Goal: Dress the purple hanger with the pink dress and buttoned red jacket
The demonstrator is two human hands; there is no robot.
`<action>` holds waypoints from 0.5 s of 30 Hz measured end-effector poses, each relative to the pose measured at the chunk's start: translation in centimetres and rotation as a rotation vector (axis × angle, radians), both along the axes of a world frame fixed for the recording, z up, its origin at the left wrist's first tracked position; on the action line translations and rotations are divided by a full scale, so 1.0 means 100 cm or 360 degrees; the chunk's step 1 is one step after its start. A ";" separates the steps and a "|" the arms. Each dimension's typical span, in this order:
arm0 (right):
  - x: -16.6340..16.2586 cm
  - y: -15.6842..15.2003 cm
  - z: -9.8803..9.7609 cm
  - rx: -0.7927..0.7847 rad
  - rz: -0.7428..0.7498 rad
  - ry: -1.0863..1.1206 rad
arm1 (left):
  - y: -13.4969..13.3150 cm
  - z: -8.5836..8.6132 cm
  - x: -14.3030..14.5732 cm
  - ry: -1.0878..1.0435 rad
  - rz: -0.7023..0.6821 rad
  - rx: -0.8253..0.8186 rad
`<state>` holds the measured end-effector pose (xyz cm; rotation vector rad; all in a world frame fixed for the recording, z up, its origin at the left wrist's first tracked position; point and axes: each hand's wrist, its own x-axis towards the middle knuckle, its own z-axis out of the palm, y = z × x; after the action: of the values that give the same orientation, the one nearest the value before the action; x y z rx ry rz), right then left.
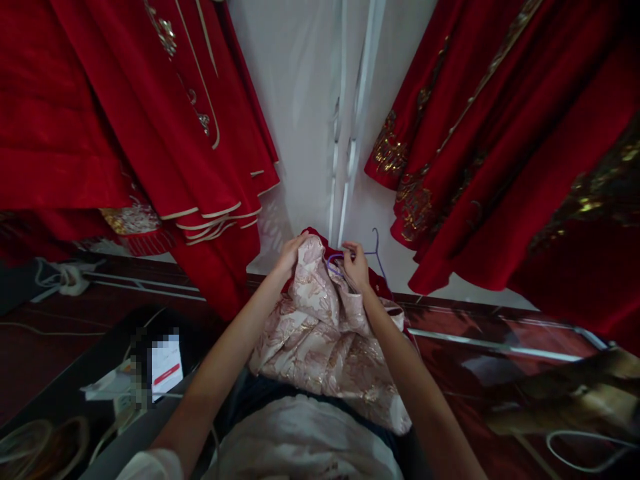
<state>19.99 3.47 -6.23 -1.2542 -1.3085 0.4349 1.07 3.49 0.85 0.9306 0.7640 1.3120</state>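
Observation:
A pale pink brocade garment [320, 347] with a shiny floral pattern is bunched over my lap. My left hand [290, 253] is closed on its upper left edge, with the thumb side along the cloth. My right hand [356, 268] is closed around part of a thin purple clothes hanger [381, 268], beside the garment's opening. One end of the hanger loops just left of my right fingers, and its hook points up on the right. Dark red cloth [316, 233] shows behind the pink fabric; whether both belong together I cannot tell.
Red garments with gold trim hang at left [200, 167] and right [450, 167] before white doors [285, 80]. A lit phone [167, 367] lies on a dark surface at lower left. Metal rack bars [475, 341] run low over the dark red floor.

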 end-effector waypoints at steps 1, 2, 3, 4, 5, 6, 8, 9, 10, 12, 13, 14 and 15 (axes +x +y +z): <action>0.003 -0.007 0.005 0.0106 -0.0036 -0.0062 | -0.002 0.002 -0.003 -0.0010 0.0010 0.0018; 0.005 -0.013 0.012 0.0215 -0.0068 -0.0142 | -0.004 0.005 -0.005 0.0013 -0.0021 0.0048; 0.005 -0.018 0.022 0.0314 -0.0087 -0.0237 | -0.007 0.008 -0.007 0.0089 -0.0097 0.0097; 0.003 -0.022 0.032 0.0391 -0.0091 -0.0333 | -0.010 0.013 -0.007 0.0226 -0.0209 0.0172; 0.001 -0.025 0.043 0.0443 -0.0080 -0.0416 | -0.013 0.017 -0.008 0.0403 -0.0338 0.0275; -0.002 -0.027 0.053 0.0482 -0.0059 -0.0489 | -0.017 0.021 -0.008 0.0590 -0.0468 0.0397; -0.009 -0.030 0.071 0.0541 -0.0017 -0.0615 | -0.024 0.027 -0.009 0.0883 -0.0666 0.0628; -0.013 -0.031 0.078 0.0558 0.0001 -0.0674 | -0.027 0.030 -0.010 0.0967 -0.0728 0.0723; -0.016 -0.032 0.083 0.0566 0.0024 -0.0733 | -0.031 0.032 -0.011 0.1019 -0.0775 0.0798; -0.023 -0.034 0.090 0.0562 0.0083 -0.0838 | -0.038 0.036 -0.015 0.1090 -0.0864 0.0883; -0.027 -0.036 0.092 0.0559 0.0113 -0.0874 | -0.041 0.038 -0.016 0.1115 -0.0888 0.0909; -0.029 -0.037 0.095 0.0566 0.0140 -0.0899 | -0.045 0.039 -0.018 0.1130 -0.0885 0.0928; -0.031 -0.038 0.098 0.0596 0.0147 -0.0920 | -0.047 0.040 -0.020 0.1133 -0.0848 0.0938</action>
<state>16.90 -0.38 3.53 -1.0342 -1.8386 -0.1295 -0.96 -1.26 4.90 1.9826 0.5826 0.7121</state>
